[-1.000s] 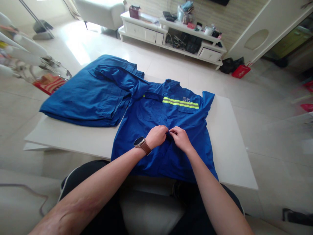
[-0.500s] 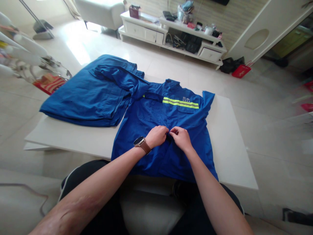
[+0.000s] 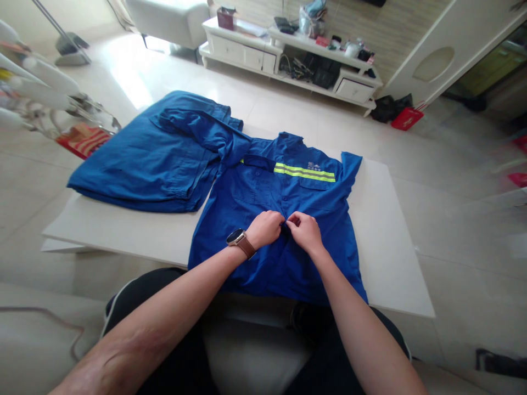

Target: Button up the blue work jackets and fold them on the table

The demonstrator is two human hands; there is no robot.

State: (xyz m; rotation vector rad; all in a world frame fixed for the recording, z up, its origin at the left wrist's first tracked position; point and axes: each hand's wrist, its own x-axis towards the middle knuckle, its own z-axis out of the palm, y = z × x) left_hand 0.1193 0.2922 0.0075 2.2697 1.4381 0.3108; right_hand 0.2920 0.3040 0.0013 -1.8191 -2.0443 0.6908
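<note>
A blue work jacket (image 3: 263, 258) lies spread front side up, its collar pointing away from me. A yellow and grey reflective stripe (image 3: 304, 173) crosses its chest. At the middle of the front opening, my left hand (image 3: 265, 227) pinches the jacket's placket; a watch (image 3: 236, 237) with a brown strap is on that wrist. Close beside it, my right hand (image 3: 304, 227) also grips the placket between thumb and fingertips. The small part between the fingers is hidden. One sleeve (image 3: 197, 126) stretches left over a folded blue garment (image 3: 132, 159).
Both garments rest on a white table (image 3: 395, 241). Beyond it a white TV cabinet (image 3: 239, 52) carries assorted small items. A red bag (image 3: 407, 118) and a black bag (image 3: 385, 108) sit on the floor at right. A rack with white rods (image 3: 49, 77) stands at left.
Almost nothing differs. Both hands stay pinched on the jacket's placket at the same spot, and the garments lie as before.
</note>
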